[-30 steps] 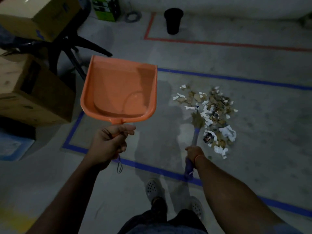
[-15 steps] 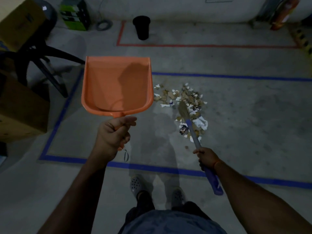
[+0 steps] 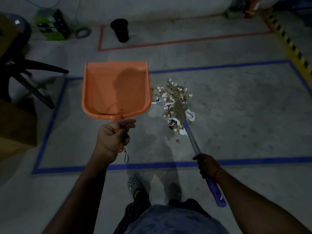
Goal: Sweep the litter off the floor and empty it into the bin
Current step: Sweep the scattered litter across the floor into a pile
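My left hand [image 3: 112, 139] grips the handle of an empty orange dustpan [image 3: 116, 90], held up in the air with its mouth pointing away from me. My right hand [image 3: 206, 165] grips the blue and grey handle of a small broom [image 3: 192, 139]. The broom's straw head rests in a pile of litter [image 3: 173, 100], made of brown scraps, white paper bits and a shiny wrapper, on the concrete floor just right of the dustpan. A black bin [image 3: 120, 30] stands upright far ahead near the wall.
Blue tape [image 3: 152, 165] marks a rectangle on the floor around the litter; red tape [image 3: 177, 42] lies beyond it. A black chair [image 3: 25, 68] and cardboard boxes [image 3: 16, 125] stand at the left. A green box [image 3: 51, 25] sits by the wall. My feet [image 3: 153, 188] are behind the blue line.
The view has swung right and lifted, so the bin and litter shifted left in frame. The broom now slants from my right hand up-left into the pile. The dustpan stays raised.
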Action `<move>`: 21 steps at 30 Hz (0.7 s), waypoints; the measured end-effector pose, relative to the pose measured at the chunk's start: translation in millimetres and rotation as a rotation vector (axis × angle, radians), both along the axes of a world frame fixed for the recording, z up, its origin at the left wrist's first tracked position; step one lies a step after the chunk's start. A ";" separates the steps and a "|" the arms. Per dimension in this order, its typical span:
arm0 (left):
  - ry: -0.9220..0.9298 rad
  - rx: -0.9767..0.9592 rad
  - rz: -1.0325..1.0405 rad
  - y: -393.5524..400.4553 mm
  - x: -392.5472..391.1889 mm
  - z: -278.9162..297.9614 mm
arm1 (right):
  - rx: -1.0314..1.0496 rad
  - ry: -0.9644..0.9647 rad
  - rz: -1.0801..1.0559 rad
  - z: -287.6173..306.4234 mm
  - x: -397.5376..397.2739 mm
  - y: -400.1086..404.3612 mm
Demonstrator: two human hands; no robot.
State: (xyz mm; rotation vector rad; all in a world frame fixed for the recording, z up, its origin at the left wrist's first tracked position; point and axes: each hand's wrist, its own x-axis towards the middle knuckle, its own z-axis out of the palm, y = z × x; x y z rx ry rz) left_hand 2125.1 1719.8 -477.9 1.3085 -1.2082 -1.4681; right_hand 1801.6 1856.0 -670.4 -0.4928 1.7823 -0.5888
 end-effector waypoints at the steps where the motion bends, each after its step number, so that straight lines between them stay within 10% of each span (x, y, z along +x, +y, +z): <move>1: -0.009 -0.001 -0.003 -0.7 1.4 0.8 | -0.008 -0.004 -0.020 -0.3 4.3 0.9; 21: -0.081 -0.003 -0.449 -65.1 130.8 -18.0 | 0.053 0.209 -0.301 -32.1 265.4 56.5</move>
